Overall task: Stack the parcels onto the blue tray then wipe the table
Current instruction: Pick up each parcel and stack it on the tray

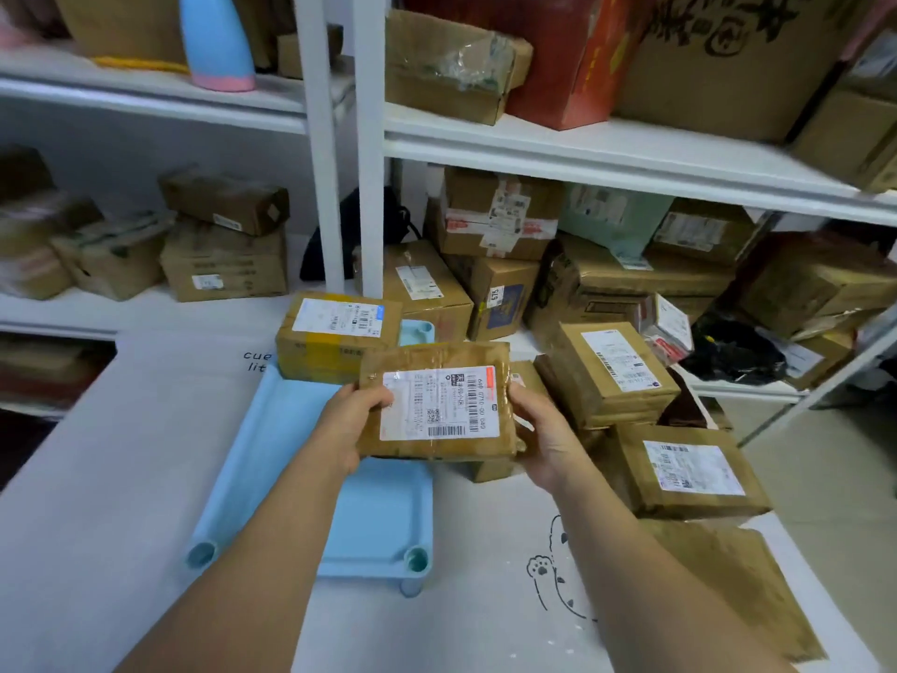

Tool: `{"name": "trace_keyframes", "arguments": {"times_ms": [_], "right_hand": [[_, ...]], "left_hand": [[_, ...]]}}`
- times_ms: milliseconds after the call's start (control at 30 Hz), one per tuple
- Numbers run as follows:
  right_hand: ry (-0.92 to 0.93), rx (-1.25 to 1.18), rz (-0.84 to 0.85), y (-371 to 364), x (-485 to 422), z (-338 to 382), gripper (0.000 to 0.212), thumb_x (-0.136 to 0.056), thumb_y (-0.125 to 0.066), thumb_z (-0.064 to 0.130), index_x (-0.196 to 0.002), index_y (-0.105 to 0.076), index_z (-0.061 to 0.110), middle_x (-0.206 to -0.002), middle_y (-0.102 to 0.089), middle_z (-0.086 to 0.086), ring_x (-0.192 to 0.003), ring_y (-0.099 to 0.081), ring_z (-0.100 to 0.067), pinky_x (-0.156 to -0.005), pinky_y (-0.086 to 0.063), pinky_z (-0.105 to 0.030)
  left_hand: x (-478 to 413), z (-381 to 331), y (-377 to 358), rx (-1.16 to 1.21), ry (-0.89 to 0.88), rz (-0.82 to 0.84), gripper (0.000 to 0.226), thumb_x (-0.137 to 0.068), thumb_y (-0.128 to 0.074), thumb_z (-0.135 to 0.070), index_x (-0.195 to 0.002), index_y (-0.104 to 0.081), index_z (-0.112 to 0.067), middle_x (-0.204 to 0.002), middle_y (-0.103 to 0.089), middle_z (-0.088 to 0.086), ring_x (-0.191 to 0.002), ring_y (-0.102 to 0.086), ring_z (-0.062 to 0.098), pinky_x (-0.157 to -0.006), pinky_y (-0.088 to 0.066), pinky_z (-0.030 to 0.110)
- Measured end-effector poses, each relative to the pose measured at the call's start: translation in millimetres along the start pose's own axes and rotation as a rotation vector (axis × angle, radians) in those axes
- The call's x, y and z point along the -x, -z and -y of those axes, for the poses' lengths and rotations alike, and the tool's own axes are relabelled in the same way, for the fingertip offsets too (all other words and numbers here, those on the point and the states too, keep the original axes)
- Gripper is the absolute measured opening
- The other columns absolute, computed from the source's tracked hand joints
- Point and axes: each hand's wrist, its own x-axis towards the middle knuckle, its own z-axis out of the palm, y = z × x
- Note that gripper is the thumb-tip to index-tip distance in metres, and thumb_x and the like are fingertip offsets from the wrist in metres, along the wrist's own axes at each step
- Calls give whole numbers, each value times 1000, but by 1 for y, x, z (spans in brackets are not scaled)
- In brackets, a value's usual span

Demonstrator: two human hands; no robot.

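You hold the taped parcel (437, 405) level above the blue tray (378, 517), label up. Your left grip (349, 425) is curled round its left edge and your right grip (543, 439) round its right, likely so it lands flat and square. The tray lies mid-bench (121, 478) and holds one labelled carton (335, 337) at its far end, its near part bare. More parcels wait along the bench's right edge: a far box (606, 376), a nearer box (689, 473) and a flat packet (728, 575) nearest you
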Motion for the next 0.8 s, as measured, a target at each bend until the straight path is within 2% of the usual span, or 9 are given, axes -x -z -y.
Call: {"name": "trace_keyframes", "arguments": {"times_ms": [67,167,267,333,400,467,567,733,800], "right_hand": [[-64,27,48,-17,-2,-4,24,-86,-64,38,-96,-68,17,-80,-74,2,-77,-65,-16,-71,-45,-30],[-170,116,81,-45,-5,-15,22,-83,-64,43,-91,-65,22,-67,-68,6,-76,-58,-16,-70,-43,-30],[-211,207,138,-69,-10,-29,32,-80,-66,40,-105,-60,22,-88,-64,3,-95,-57,-18,-86,-46,-43],[-245,265,172,-81,-11,-36,30,-79,-65,40,-103,-60,23,-98,-62,2,-103,-54,-20,-94,-41,-47],[-277,288,177,-91,-15,-42,16,-86,-60,37,-96,-61,25,-101,-60,3,-107,-52,-21,-103,-35,-50],[-278,302,167,-99,-22,-50,14,-89,-57,37,-97,-62,26,-103,-62,4,-107,-52,-20,-105,-33,-46],[-269,313,141,-111,-28,-58,20,-88,-56,40,-101,-64,27,-113,-64,4,-113,-53,-20,-101,-36,-40],[-279,306,128,-129,-37,-60,18,-94,-49,35,-87,-63,26,-94,-64,5,-96,-56,-16,-100,-37,-37],[-276,289,111,-133,-38,-60,19,-95,-48,32,-85,-62,25,-89,-63,4,-88,-56,-13,-95,-38,-35]], "left_hand": [[1,-3,17,-15,-6,-60,12,-89,-51,-8,-96,-59,-15,-82,-66,6,-67,-59,19,-35,-43,16],[-3,-3,44,-28,-21,-217,19,-87,-61,-15,-105,-60,-8,-97,-66,9,-77,-61,24,-54,-45,25],[-15,0,68,-13,-26,-327,26,-83,-66,-14,-106,-62,-3,-105,-67,14,-93,-64,29,-80,-54,38],[-22,2,80,-72,-17,-391,34,-78,-68,-19,-107,-63,-3,-111,-66,16,-99,-64,32,-88,-53,41],[-31,6,89,-143,-17,-450,47,-68,-67,-27,-109,-65,-7,-115,-63,15,-102,-61,31,-88,-53,39],[-39,9,96,-142,-48,-453,48,-62,-64,-28,-107,-68,-10,-114,-63,14,-102,-61,30,-88,-53,40],[-43,9,101,-104,-95,-455,36,-75,-68,-15,-111,-65,-9,-114,-65,10,-97,-63,27,-82,-53,34],[-52,8,104,-71,-167,-554,30,-82,-66,-9,-111,-61,-6,-113,-64,10,-90,-59,25,-79,-49,31],[-51,8,104,-78,-191,-559,30,-82,-67,-9,-111,-60,-6,-112,-65,12,-89,-58,24,-80,-49,31]]}}
